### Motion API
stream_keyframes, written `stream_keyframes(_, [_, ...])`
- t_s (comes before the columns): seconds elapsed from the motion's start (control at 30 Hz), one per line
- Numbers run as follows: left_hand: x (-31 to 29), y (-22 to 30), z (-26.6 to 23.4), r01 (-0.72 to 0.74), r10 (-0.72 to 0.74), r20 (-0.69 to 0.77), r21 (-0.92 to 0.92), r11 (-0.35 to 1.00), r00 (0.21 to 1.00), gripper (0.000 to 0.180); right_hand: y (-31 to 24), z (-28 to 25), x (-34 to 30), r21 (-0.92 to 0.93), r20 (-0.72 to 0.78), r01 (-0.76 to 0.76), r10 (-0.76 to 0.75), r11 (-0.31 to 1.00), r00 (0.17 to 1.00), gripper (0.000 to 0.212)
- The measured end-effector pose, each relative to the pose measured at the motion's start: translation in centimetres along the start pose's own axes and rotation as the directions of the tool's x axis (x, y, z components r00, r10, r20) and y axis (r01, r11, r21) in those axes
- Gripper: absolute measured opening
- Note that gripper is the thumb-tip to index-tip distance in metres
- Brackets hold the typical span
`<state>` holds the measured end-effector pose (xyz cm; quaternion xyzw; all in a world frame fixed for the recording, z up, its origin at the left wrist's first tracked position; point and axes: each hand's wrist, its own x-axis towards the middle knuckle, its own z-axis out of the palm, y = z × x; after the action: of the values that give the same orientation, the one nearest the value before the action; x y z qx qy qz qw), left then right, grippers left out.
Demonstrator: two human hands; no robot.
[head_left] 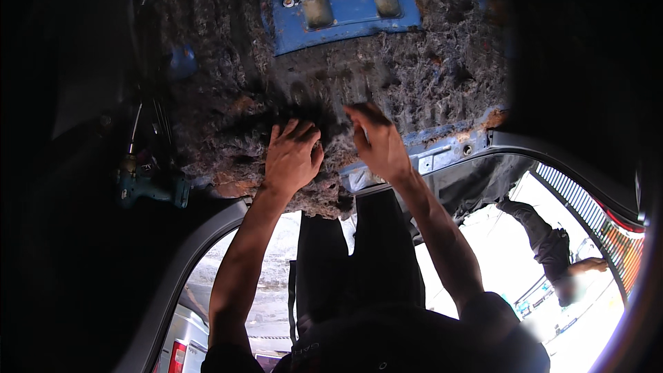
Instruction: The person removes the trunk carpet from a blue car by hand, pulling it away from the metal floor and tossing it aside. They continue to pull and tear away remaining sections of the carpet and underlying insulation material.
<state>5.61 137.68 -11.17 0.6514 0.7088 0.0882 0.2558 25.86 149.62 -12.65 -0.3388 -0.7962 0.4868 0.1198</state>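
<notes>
One view only, from a fisheye camera worn on the person's head; it looks down along the person's own forearms, which enter from the lower edge; it sits close to the matted grey-brown fibrous floor padding [387, 76], which fills the upper middle; the bare blue-painted metal floor panel with bolted brackets [345, 0] lies at the top edge; the dark curved frame of the vehicle opening [552, 152] bends toward the rim at lower right, with bright daylight beyond; the edges fall into darkness.
</notes>
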Motion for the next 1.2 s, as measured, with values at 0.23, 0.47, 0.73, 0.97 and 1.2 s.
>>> stream_keyframes(0.23, [-1.0,-1.9,-1.0,-0.161,0.160,-0.022,-0.076,0.984,0.987,0.013,2.0,3.0,4.6,-0.524,-0.041,0.192,-0.249,0.830,0.968,0.062])
stream_keyframes(0.47, [-0.8,-3.5,-3.5,-0.263,0.282,0.081,-0.189,0.946,0.956,0.013,2.8,3.3,2.2,-0.517,0.074,0.178,-0.164,0.837,0.984,0.051])
stream_keyframes(0.73, [-2.7,-5.9,-6.6,-0.248,0.285,0.110,-0.267,0.931,0.952,0.013,5.3,2.5,4.9,-0.427,0.389,0.428,-0.265,0.797,0.882,0.030])
stream_keyframes(0.97, [-2.8,-6.6,-9.7,-0.033,0.074,0.252,-0.164,0.986,0.965,0.034,5.2,1.7,2.1,-0.406,0.367,0.526,-0.394,0.747,0.843,0.037])
stream_keyframes(1.2, [1.0,2.5,-4.6,-0.029,0.054,0.137,-0.179,0.984,0.989,0.077,2.4,2.4,-1.5,-0.417,0.006,0.149,-0.161,0.897,0.987,0.045])
